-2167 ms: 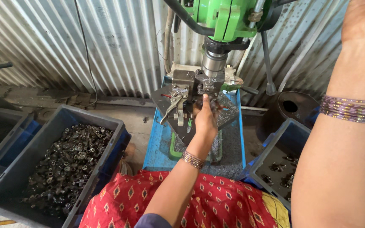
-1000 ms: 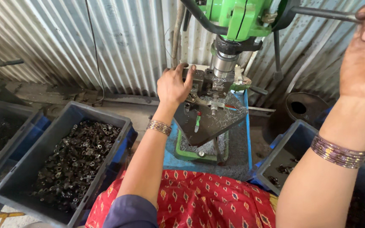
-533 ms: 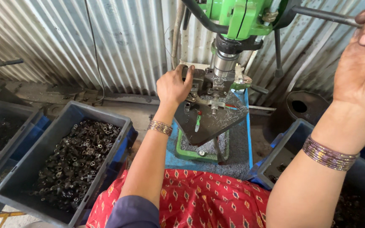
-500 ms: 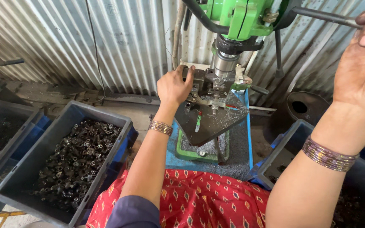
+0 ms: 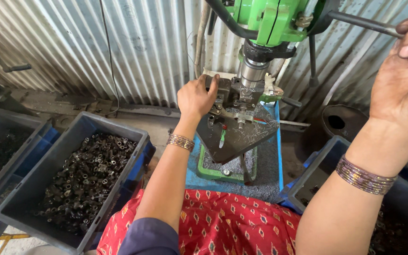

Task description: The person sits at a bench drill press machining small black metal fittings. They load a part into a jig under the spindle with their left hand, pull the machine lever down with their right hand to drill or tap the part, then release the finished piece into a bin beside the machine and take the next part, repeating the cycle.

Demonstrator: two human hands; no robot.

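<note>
- Standing behind it all is a wall of wavy grey metal sheet (image 5: 72,47).
- A big green drill machine (image 5: 265,19) hangs over the middle. Its shiny round spindle (image 5: 251,73) points straight down.
- A dark grey bin (image 5: 38,198) sits on the left side. It is full of small dark metal parts (image 5: 88,174), all heaped together.
- Another dark bin (image 5: 315,177) sits on the right, low down. The right arm hides much of it.
- A red cloth with a small diamond pattern (image 5: 227,222) lies across the person's lap at the bottom.
- A dark, flat work table (image 5: 242,139) sits under the spindle. Grey metal dust lies on it and on the blue and green base (image 5: 270,177) below.
- The right hand (image 5: 404,80) is up high at the right edge. Its fingers curl over the end of the long dark lever (image 5: 360,22) that sticks out from the machine. The grip looks loose, with the fingertips on top of the bar.
- The left hand (image 5: 195,97) reaches out to the metal clamp block (image 5: 230,94) just under the spindle. Its fingers are bent and press on the top and side of the block, closed around its edge. I cannot tell if a small part is under the fingers.
- Thin bangles (image 5: 364,170) go round the right wrist, and a few more bangles (image 5: 180,140) go round the left wrist.
</note>
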